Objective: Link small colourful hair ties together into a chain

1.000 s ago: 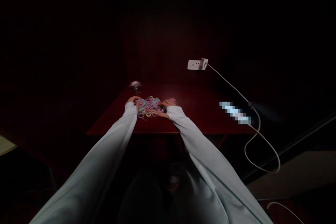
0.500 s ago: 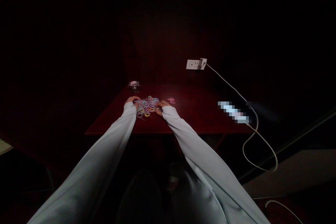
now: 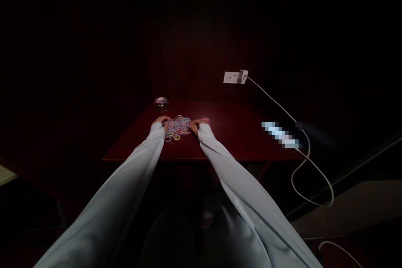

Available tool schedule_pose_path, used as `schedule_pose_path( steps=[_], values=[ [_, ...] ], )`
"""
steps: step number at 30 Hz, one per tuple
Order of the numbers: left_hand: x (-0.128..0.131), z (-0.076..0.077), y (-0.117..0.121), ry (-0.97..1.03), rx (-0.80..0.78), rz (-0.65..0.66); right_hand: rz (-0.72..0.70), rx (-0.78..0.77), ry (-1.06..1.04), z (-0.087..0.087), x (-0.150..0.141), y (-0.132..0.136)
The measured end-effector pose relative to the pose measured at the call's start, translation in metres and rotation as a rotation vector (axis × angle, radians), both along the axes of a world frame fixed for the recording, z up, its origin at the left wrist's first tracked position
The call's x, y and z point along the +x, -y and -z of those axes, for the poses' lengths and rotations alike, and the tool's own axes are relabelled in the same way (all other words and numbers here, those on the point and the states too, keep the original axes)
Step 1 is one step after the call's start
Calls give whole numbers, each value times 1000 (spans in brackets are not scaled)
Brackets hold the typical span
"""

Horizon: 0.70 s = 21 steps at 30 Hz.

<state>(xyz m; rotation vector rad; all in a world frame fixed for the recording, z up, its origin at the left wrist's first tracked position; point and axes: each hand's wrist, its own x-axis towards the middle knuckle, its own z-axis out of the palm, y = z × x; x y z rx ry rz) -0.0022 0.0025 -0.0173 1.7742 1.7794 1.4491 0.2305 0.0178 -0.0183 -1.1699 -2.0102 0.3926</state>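
A tangled heap of pastel hair ties (image 3: 179, 125), mostly purple with some yellow, green and orange rings, lies on the dark red table (image 3: 238, 142). My left hand (image 3: 161, 121) curves round the heap's left edge, thumb and fingers apart, with no held thing visible. At the right edge is my right hand (image 3: 195, 124), its fingers closed on what looks like a yellowish hair tie, small and dim in this light. Just beyond that hand sits a smaller bunch of pink hair ties (image 3: 206, 120), partly covered by the hand and cuff.
A clear jar (image 3: 161, 104) with something pink at its top stands at the table's back left. Toward the right lies a blurred-out bright phone-like device (image 3: 281, 135). Its white cable (image 3: 270, 99) runs to a charger in the wall socket (image 3: 232, 77) and loops past the table edge.
My right hand has shifted slightly right, away from the heap and toward the pink bunch. My left hand stays by the heap's left edge. The view has moved slightly.
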Motion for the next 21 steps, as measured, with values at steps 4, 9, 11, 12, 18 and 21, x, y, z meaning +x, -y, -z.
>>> schedule_pose_path(
  steps=[4,9,11,12,18,21],
  values=[
    [1,-2,1,-25,-8,26,-7,8,89,-5,-6,9],
    [4,-2,1,-49,24,52,39,116,314,-19,-18,31],
    [6,-2,0,-50,43,80,26,144,371,-25,-22,37],
    [6,-1,0,-51,49,93,26,144,393,-27,-23,38],
    [7,0,-1,-112,43,94,24,114,455,-32,-33,36],
    [9,-3,4,-196,-5,16,31,99,433,-31,-34,34]
  ],
)
